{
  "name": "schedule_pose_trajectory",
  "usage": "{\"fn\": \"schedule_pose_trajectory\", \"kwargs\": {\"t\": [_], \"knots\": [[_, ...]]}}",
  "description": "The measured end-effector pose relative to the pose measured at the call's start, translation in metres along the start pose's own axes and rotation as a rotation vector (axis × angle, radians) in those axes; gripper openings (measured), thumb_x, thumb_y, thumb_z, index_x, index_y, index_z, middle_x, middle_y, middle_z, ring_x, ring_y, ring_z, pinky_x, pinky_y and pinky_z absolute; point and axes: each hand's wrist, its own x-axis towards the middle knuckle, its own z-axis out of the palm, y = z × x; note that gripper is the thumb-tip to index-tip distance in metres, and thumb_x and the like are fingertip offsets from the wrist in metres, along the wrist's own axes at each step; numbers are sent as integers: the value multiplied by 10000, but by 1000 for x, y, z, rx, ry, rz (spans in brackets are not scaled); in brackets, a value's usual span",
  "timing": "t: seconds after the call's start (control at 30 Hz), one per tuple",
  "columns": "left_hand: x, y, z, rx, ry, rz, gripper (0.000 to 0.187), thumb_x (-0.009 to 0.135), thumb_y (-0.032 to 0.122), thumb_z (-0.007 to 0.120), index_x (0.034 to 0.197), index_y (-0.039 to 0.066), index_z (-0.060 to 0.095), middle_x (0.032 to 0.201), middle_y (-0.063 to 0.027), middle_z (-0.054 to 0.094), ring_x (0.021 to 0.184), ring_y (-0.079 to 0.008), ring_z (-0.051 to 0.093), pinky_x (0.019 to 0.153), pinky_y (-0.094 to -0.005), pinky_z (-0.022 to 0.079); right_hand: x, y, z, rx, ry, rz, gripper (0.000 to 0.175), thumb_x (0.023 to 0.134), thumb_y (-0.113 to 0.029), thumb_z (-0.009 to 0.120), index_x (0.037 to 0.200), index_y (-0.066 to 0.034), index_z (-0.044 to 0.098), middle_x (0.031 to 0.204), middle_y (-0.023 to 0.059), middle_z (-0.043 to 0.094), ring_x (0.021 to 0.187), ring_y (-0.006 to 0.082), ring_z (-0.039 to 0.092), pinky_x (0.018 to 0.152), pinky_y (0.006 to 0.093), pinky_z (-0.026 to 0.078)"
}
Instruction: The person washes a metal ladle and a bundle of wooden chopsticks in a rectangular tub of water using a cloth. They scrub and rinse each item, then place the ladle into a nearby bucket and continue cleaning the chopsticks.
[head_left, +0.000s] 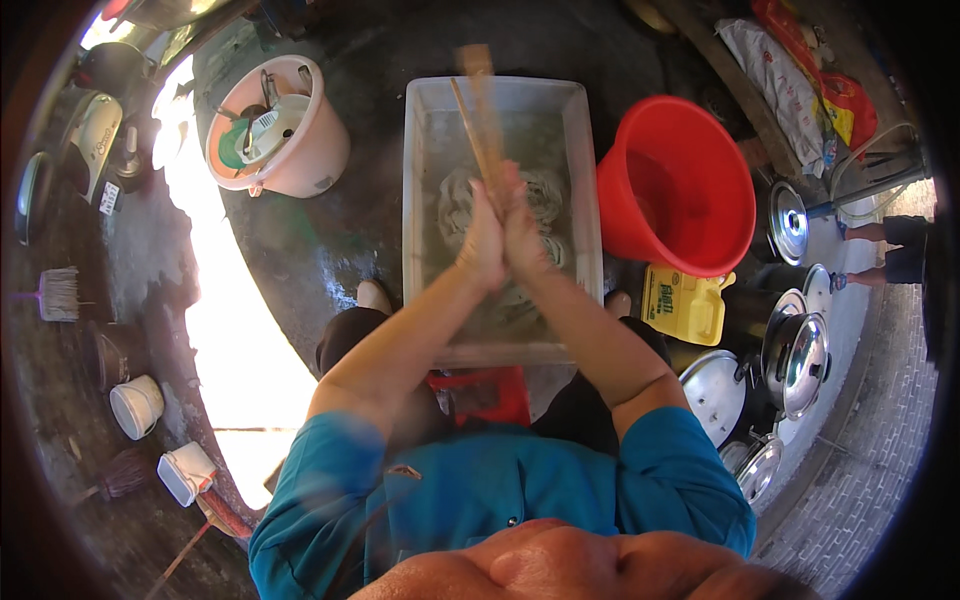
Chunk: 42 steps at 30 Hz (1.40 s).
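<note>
My left hand and my right hand press palm to palm over a white rectangular plastic tub. Between the palms stands a bundle of thin wooden sticks, likely chopsticks, blurred, with the tips pointing away from me and one stick splayed out to the side. Murky water fills part of the tub. In it, under and beside the hands, lie coiled whitish strands or cloth; which of these it is, I cannot tell. The hands hide the middle of the coils.
A red bucket and a yellow plastic jug stand right of the tub. A pale pink bucket with utensils stands at the left. Several metal lids line the right side. A person's legs show at the far right.
</note>
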Motion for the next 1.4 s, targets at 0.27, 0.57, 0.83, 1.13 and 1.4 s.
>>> {"fn": "schedule_pose_trajectory", "kwargs": {"t": [0.27, 0.57, 0.83, 1.13, 1.4], "knots": [[-9, 20, 21, -39, 53, -46, 845, 895, 729, 198, 1485, 126, 252, 1503, -37, 297, 1368, -174, 271, 1118, -312, 216, 3, 19, -7, -413, 3, -168, 587, 1030, -405, 215, 1499, -60, 140, 1570, 97, 115, 1452, 224, 39, 1156, 294, 77], [20, 28, -2, 9, 166, 84, 271, 1012, 291, 425, 1083, 66, 557, 1078, -78, 600, 1007, -192, 577, 937, -351, 461, 16, 0, -16, -34, 119, 199, 652, 1006, -472, 271, 1519, -135, 51, 1576, 72, 102, 1456, 195, 53, 1154, 332, 106], [1, 4, 8, 97, 167, 108, 233, 986, 259, 496, 852, 76, 551, 849, -46, 591, 782, -160, 563, 736, -315, 482, -5, -14, 7, 646, 288, 266, 646, 950, -554, 403, 1360, -56, 438, 1343, 68, 498, 1171, 199, 486, 1009, 309, 356], [-33, -18, -7, 781, 60, -209, 331, 891, 359, 633, 764, 56, 601, 532, -10, 472, 475, -127, 439, 453, -298, 348, 13, -49, -37, -65, 8, -46, 457, 972, -210, 516, 1347, -32, 327, 1194, 109, 555, 967, 186, 628, 813, 317, 528], [-34, -51, -27, 568, -155, -301, 519, 946, 524, 436, 1040, 44, 607, 874, -60, 608, 807, -136, 549, 731, -306, 448, 15, -52, -58, 211, 284, 50, 142, 992, -200, 469, 1108, -121, 446, 717, 5, 432, 538, 95, 432, 485, 253, 406]]}}
